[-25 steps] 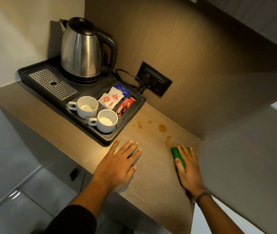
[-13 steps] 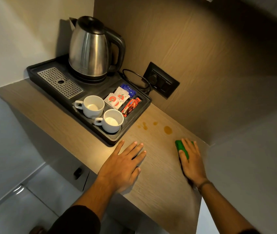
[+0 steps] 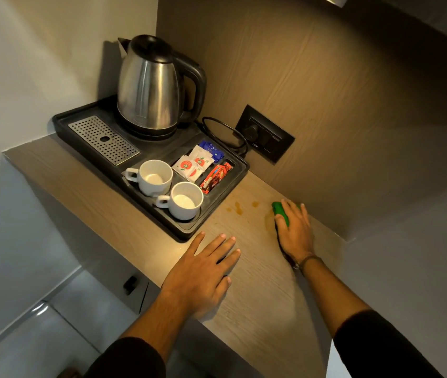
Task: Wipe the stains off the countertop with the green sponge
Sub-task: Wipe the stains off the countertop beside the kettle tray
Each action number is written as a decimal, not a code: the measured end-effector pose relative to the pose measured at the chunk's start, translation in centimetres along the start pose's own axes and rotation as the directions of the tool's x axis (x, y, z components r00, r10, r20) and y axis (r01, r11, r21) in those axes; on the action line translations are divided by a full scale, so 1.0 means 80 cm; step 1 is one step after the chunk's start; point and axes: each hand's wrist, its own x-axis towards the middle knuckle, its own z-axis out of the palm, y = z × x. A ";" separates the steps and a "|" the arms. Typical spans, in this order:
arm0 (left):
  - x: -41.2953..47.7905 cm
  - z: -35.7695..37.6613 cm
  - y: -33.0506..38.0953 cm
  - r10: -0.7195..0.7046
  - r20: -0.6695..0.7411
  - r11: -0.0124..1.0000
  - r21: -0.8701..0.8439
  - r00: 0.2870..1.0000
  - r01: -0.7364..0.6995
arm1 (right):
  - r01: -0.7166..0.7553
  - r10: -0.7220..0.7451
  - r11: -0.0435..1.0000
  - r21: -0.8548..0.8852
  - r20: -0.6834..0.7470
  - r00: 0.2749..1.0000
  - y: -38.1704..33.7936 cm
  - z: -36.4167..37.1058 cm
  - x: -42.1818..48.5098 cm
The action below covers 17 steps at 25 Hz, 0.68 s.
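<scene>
My right hand (image 3: 296, 230) presses the green sponge (image 3: 281, 211) flat on the wooden countertop (image 3: 257, 282), close to the back wall. Only the sponge's left edge shows from under my fingers. Small brown stains (image 3: 240, 207) lie on the wood just left of the sponge, one more (image 3: 256, 204) nearer to it, and a faint smear (image 3: 268, 220) beside my thumb. My left hand (image 3: 203, 268) rests palm down with fingers spread on the counter near its front edge, holding nothing.
A black tray (image 3: 189, 230) at the left carries a steel kettle (image 3: 151, 85), two white cups (image 3: 155, 177) (image 3: 185, 200), sachets (image 3: 195, 165) and a metal drip grid (image 3: 103, 139). A wall socket (image 3: 264, 137) with the kettle's cord sits behind. The counter drops off at the front.
My right hand has slid the sponge away from me toward the back wall, over the larger stain spots. My left hand has stayed put; the view shifted.
</scene>
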 end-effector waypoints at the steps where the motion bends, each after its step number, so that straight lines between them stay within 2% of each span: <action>1: 0.000 0.000 0.000 -0.001 0.000 1.000 0.000 1.000 0.001 | 0.041 -0.041 0.999 -0.001 0.020 0.999 -0.023 0.010 0.008; 4: -0.002 -0.001 0.001 0.001 0.001 1.000 0.008 1.000 -0.001 | 0.301 -0.297 0.953 -0.019 0.117 0.948 -0.018 0.024 -0.028; 6: -0.002 -0.002 0.001 0.001 -0.002 1.000 0.017 1.000 -0.001 | 0.364 -0.359 0.931 -0.018 0.128 0.925 0.018 0.008 -0.057; 8: -0.002 -0.003 0.001 0.001 0.009 1.000 0.022 1.000 -0.002 | 0.258 -0.256 0.966 -0.006 0.088 0.963 0.023 -0.002 -0.035; 10: -0.001 -0.003 0.002 0.004 0.014 1.000 0.026 1.000 -0.005 | 0.096 -0.097 0.995 0.015 0.045 0.994 -0.009 0.006 0.007; 11: -0.001 -0.003 0.002 0.003 0.012 1.000 0.028 1.000 -0.003 | 0.082 -0.082 0.996 0.019 0.054 0.995 -0.033 0.014 0.020; 12: -0.001 -0.002 0.002 0.001 0.008 1.000 0.028 1.000 -0.001 | 0.130 -0.131 0.991 0.012 0.079 0.988 -0.055 0.024 0.022; 14: -0.001 -0.001 0.001 -0.001 0.004 1.000 0.029 1.000 0.001 | 0.331 -0.327 0.944 -0.002 0.142 0.934 -0.059 0.039 0.002; 16: -0.002 0.000 0.002 -0.004 -0.004 1.000 0.026 1.000 0.004 | 0.487 -0.477 0.874 -0.005 0.192 0.858 -0.023 0.032 -0.035; 17: -0.002 0.000 0.002 -0.005 -0.005 1.000 0.023 1.000 0.005 | 0.506 -0.498 0.863 0.009 0.192 0.846 -0.005 0.021 -0.044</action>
